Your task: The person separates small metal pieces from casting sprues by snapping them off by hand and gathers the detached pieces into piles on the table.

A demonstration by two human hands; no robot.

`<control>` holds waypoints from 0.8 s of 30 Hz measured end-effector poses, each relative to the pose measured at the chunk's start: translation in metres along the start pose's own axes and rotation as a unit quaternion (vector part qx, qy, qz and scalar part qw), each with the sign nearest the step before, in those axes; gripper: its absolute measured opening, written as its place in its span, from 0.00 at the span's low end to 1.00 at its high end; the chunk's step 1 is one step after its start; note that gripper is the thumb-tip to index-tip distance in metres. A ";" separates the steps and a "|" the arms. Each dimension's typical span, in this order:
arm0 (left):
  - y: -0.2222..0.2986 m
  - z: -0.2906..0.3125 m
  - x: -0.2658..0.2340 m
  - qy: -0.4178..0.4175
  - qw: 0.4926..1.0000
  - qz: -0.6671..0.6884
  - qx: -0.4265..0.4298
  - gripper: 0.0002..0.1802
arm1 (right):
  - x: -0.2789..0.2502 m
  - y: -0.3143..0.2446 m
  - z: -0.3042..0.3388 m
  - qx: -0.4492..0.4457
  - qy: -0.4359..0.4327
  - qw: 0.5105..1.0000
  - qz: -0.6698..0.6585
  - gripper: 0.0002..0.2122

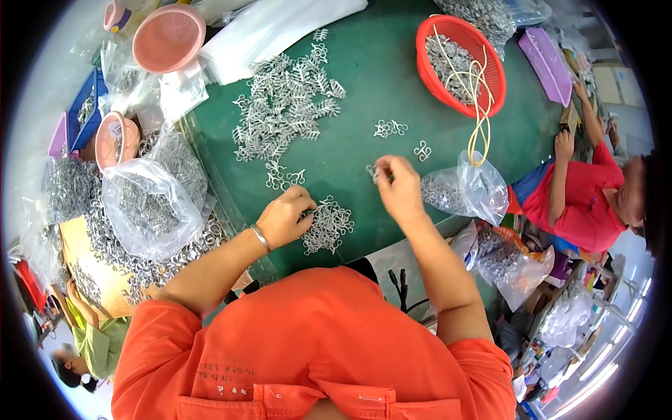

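On the green tabletop, a small pile of silver looped metal pieces (327, 225) lies close to my body. My left hand (285, 215) is at the pile's left edge, fingers curled together; whether a piece sits between the fingertips is hidden. To the right, my right hand (400, 187) pinches a small silver metal piece (371, 170) just over the table, mostly covered by the fingers. A loose curled metal piece (422, 150) and a short joined group of pieces (390, 128) lie beyond it. Several looped pieces (283, 176) rest beyond my left hand.
A large heap of branching silver parts (287, 105) spreads farther back. A red basket (498, 84) of metal parts holds a pale cord. Clear bags (483, 183) of parts lie right; bags and a pink basin (168, 38) stand left. Co-workers sit at right (581, 203) and left (101, 346).
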State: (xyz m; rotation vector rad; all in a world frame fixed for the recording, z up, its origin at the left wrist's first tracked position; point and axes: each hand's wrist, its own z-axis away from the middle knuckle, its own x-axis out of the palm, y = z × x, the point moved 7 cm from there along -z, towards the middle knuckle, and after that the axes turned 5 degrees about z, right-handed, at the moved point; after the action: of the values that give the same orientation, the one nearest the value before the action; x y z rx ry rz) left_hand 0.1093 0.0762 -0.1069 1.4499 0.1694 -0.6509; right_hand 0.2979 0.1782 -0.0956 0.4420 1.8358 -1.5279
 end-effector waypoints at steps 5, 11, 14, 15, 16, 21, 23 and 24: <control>0.003 0.001 0.002 0.033 0.999 0.015 -0.021 0.17 | 0.047 -0.036 0.021 -0.026 -0.266 0.951 -0.157 0.04; -0.002 -0.009 0.013 0.046 0.950 0.274 -0.146 0.18 | 0.051 -0.018 0.003 0.160 -0.296 0.873 -0.352 0.04; -0.011 -0.009 0.022 0.061 0.857 0.462 -0.221 0.16 | 0.059 -0.029 0.019 0.168 -0.374 0.831 -0.375 0.03; -0.016 -0.007 0.024 0.065 0.874 0.435 -0.208 0.13 | 0.059 -0.027 0.016 0.126 -0.393 0.863 -0.293 0.07; -0.017 -0.007 0.021 0.065 0.874 0.436 -0.206 0.13 | 0.061 -0.017 0.010 0.125 -0.392 0.864 -0.290 0.07; 0.001 0.000 0.012 -0.026 0.996 0.079 -0.032 0.11 | 0.002 0.003 -0.052 -0.043 0.081 0.979 0.180 0.10; -0.001 -0.001 0.008 -0.034 0.994 0.080 -0.060 0.12 | 0.000 0.006 -0.051 -0.063 0.088 0.983 0.146 0.09; -0.005 0.000 0.003 -0.012 0.993 0.072 -0.088 0.13 | 0.001 0.004 -0.047 -0.063 0.087 0.984 0.145 0.09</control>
State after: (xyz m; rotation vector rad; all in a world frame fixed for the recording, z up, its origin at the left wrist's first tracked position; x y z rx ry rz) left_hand 0.1094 0.0754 -0.1131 1.2713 0.0998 -0.5229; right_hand 0.2861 0.2235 -0.0960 0.7665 1.8904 -1.2001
